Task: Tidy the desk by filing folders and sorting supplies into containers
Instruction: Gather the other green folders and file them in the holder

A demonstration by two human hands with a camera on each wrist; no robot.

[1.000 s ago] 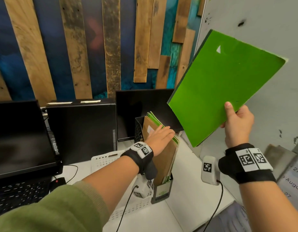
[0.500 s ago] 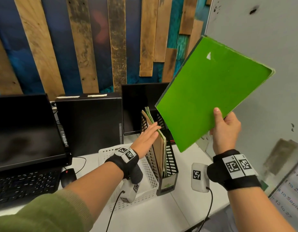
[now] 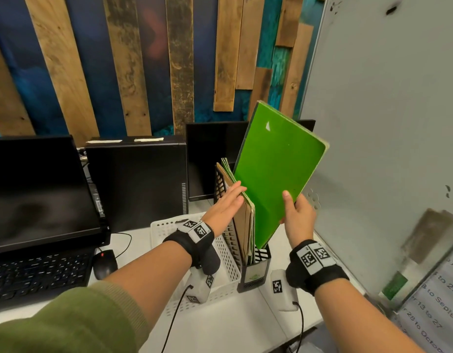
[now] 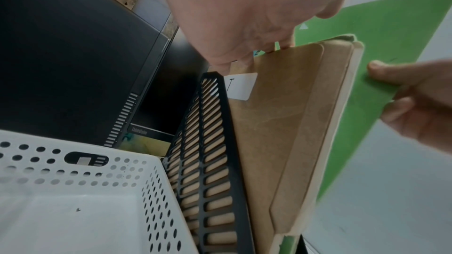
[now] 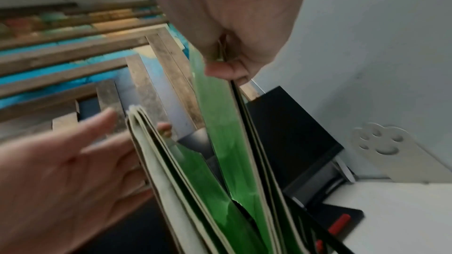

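Green folder (image 3: 276, 174): centre frame, long axis steep, lower corner entering the black file holder (image 3: 254, 272) on the desk (image 3: 233, 324).
Right hand (image 3: 298, 217): pinches its lower edge.
Left hand (image 3: 226, 206): fingers straight, pressing the filed folders (image 3: 244, 225) leftward.
Gap: just right of them.

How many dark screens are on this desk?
2. One screen sits at the left above the keyboard; the other screen stands at the back, behind the file holder, partly covered by the green folder. Others may lie outside the view.
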